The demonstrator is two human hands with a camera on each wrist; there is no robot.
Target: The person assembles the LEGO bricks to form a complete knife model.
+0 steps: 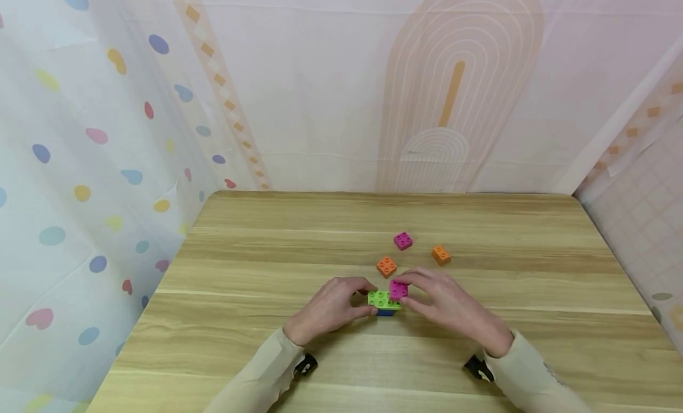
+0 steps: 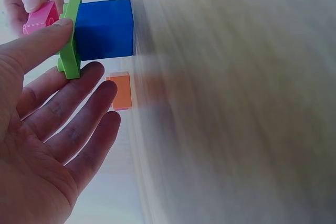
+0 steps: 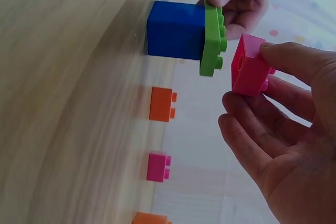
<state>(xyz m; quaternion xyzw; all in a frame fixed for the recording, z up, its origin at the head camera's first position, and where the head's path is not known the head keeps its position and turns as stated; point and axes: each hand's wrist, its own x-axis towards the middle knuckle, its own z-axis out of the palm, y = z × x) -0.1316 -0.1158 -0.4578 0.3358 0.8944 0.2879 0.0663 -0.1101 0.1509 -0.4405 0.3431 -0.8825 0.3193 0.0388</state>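
A flat green brick point(image 1: 377, 300) sits on top of a tall blue block point(image 3: 176, 31), which stands on the table. My left hand point(image 1: 329, 306) pinches the green brick at its left end between thumb and fingers. In my right hand point(image 1: 445, 300) a pink brick point(image 3: 248, 66) is held by thumb and fingers, studs facing up. It hovers over the right end of the green brick; the right wrist view shows a small gap between the two. The blue block's underside is hidden.
Behind the hands, an orange square brick point(image 1: 386, 267), a second pink brick point(image 1: 403, 241) and a smaller orange brick point(image 1: 441, 255) lie loose on the wooden table point(image 1: 267, 253). Patterned curtains point(image 1: 320, 93) hang along the table's back and left edges.
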